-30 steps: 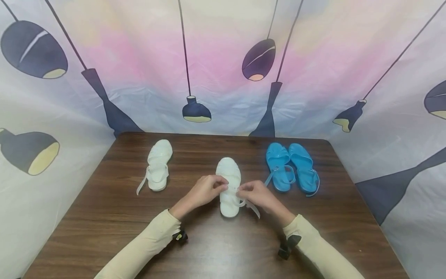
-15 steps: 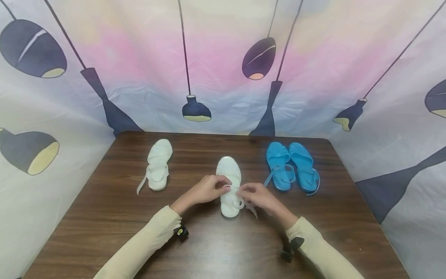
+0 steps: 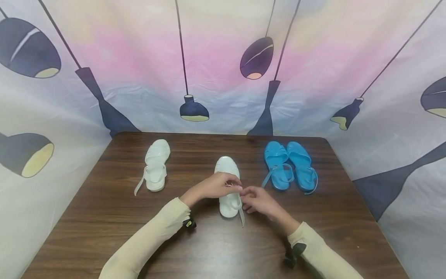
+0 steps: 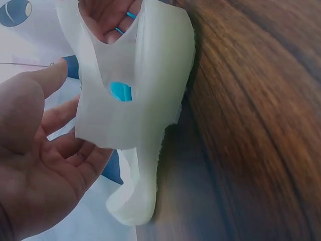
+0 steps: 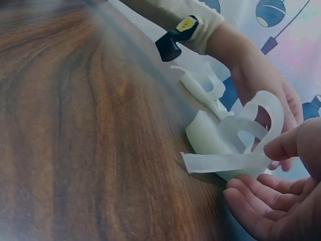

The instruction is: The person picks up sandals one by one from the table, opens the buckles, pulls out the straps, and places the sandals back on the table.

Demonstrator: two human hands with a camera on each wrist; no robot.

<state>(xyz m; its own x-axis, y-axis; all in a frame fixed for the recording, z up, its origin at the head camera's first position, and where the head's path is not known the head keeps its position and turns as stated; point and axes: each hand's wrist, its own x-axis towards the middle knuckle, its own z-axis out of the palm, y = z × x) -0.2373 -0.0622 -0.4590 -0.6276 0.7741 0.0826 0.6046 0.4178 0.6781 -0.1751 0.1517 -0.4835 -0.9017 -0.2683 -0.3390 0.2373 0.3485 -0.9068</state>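
A white sandal [image 3: 228,205] stands on the table in the middle, toe away from me. My left hand [image 3: 221,185] reaches across it from the left, thumb and index fingertips together at a white strap over its right edge. In the left wrist view, the left fingers [image 4: 75,150] pass behind the sandal's strap band, their tips hidden. At the sandal's right side, my right hand [image 3: 258,199] pinches the ankle strap [image 5: 215,163]. The strap loops up beside the right thumb in the right wrist view, and its loose end hangs toward me. Both hands' fingertips meet there.
Another white sandal [image 3: 155,176] lies at the back left, its strap end sticking out to the left. Two blue sandals [image 3: 277,161] stand side by side at the back right. The brown wooden table [image 3: 104,232] ends at a printed cloth wall [image 3: 223,58].
My left hand has moved right across the sandal, up to the right fingertips. My right hand has shifted slightly, and the strap's loose end has swung in toward the sandal. Other sandals stay put.
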